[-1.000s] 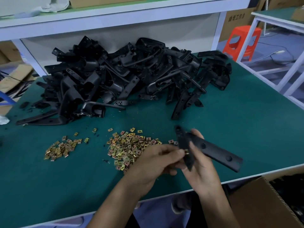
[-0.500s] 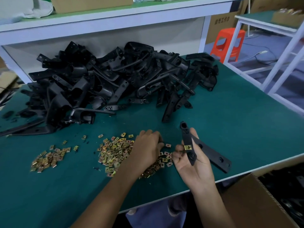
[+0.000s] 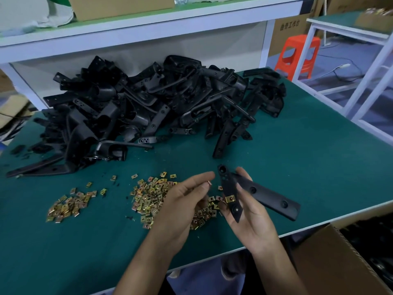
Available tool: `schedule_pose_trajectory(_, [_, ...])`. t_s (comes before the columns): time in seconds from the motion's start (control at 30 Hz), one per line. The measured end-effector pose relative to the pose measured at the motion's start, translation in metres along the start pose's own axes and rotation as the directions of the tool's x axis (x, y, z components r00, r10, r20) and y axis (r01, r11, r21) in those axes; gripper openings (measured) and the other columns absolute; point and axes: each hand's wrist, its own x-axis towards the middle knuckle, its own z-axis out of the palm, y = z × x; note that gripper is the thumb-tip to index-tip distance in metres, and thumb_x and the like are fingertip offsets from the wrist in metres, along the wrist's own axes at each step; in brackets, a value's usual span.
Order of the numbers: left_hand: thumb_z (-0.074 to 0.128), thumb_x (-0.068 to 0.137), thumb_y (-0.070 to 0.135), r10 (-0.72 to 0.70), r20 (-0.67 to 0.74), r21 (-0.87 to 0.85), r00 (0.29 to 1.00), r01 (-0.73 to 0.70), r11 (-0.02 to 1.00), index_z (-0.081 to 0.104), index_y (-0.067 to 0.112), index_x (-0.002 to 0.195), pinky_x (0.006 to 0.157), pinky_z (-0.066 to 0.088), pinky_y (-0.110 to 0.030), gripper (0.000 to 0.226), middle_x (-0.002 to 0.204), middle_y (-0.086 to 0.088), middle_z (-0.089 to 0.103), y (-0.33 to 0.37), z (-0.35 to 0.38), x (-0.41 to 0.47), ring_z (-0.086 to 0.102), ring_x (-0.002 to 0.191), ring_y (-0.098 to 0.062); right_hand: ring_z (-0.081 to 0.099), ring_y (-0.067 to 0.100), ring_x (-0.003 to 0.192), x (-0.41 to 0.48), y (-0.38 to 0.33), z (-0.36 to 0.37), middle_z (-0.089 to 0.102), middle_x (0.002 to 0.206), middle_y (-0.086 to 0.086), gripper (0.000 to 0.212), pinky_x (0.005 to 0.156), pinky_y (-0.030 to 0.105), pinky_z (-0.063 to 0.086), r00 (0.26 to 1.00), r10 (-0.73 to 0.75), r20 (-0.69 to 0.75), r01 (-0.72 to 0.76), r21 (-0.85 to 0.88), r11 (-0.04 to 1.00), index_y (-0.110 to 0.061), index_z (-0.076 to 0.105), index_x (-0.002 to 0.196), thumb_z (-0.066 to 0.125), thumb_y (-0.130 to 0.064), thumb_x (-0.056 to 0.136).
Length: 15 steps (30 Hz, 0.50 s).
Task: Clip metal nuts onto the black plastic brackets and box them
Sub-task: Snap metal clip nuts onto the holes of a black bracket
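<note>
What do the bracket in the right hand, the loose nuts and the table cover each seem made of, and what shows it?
Bracket: likely moulded plastic, matt black, rounded edges, formed holes. Nuts: thin metal, probably plated; yellow-gold glint. Table cover: perhaps rubber or felt mat; dull green, no shine.

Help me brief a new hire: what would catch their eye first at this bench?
The big heap of black plastic brackets at the back of the green table dominates. Nearer, brassy metal nuts lie in two loose piles. At the front edge the right hand holds a bracket with one nut clipped on; the left hand pinches another nut.
</note>
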Motion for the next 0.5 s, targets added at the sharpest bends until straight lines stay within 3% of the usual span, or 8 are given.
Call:
schedule_pose_trajectory(0.23, [0.064, 0.094, 0.003, -0.003, -0.054, -0.056, 0.999, 0.000, 0.998, 0.070, 0.012, 0.112, 0.064, 0.051, -0.020, 0.021, 0.081, 0.000, 0.068, 0.0002, 0.0083, 0.0015, 0.057, 0.067, -0.007, 0.071, 0.019, 0.103, -0.0008, 0.0006, 0.0024, 0.069, 0.127, 0.010, 0.036, 0.080, 0.030, 0.058, 1.000, -0.003, 0.020, 0.003, -0.020, 1.000, -0.030, 0.072, 0.120, 0.055, -0.011, 0.094])
schedule_pose_trajectory(0.5, [0.072, 0.091, 0.009, 0.002, -0.103, 0.042, 0.995, 0.003, 0.999, 0.069, 0.019, 0.112, 0.061, 0.048, -0.020, 0.024, 0.075, 0.002, 0.062, 0.0030, 0.0001, 0.0063, 0.053, 0.062, -0.007, 0.070, 0.022, 0.109, 0.0004, 0.0021, 0.0033, 0.069, 0.127, 0.013, 0.036, 0.080, 0.030, 0.058, 0.998, -0.022, 0.059, 0.025, -0.064, 0.998, -0.025, 0.071, 0.120, 0.052, -0.005, 0.096])
